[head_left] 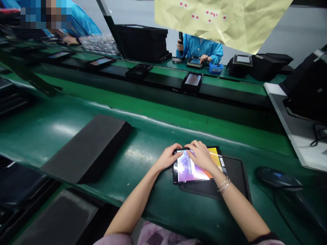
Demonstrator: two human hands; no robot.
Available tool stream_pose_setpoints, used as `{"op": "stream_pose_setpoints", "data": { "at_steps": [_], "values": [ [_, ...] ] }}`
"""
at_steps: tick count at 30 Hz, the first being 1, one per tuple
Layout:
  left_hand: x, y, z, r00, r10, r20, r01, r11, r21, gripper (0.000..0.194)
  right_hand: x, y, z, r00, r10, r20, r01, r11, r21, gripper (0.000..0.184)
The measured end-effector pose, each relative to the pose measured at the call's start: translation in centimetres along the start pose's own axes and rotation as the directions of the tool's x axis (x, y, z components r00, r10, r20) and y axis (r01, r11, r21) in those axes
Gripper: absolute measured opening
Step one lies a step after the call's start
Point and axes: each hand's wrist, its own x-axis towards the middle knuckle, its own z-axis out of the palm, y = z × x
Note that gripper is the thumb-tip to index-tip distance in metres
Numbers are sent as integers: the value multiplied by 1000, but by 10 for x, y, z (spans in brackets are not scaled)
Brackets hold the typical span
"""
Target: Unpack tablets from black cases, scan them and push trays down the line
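Note:
A tablet [184,173] with a lit, colourful screen lies slightly askew over a shallow black tray [236,173] on the green bench. My left hand [168,157] grips its upper left corner, thumb on the glass and fingers around the edge. Across the upper part of the screen lies my right hand [200,154], fingers bent over the far edge and thumb on the glass. It covers part of the display. A small white label [222,162] shows at the tablet's right end.
A black slab-like block [88,146] rests on the bench to the left. On the right stands a dark handheld scanner [279,178] with a cable. Beyond the bench, a conveyor [163,80] carries several devices in black trays. Co-workers in blue [208,47] sit across it. A yellow sheet [224,22] hangs above.

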Motion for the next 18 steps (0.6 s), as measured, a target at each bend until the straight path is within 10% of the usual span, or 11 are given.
{"op": "stream_pose_setpoints", "data": {
  "at_steps": [9,15,18],
  "values": [
    [-3,0,-3,999,32,-17,-31,999,40,29,7,-6,-17,952,-60,-299,141,956,257,22],
    [-3,0,-6,1000,27,-9,-27,997,70,26,51,-28,-119,723,19,-690,373,831,413,41],
    [-4,3,-7,999,36,-5,-36,996,80,26,80,-53,-160,587,28,-809,615,634,469,48]
  ]
}}
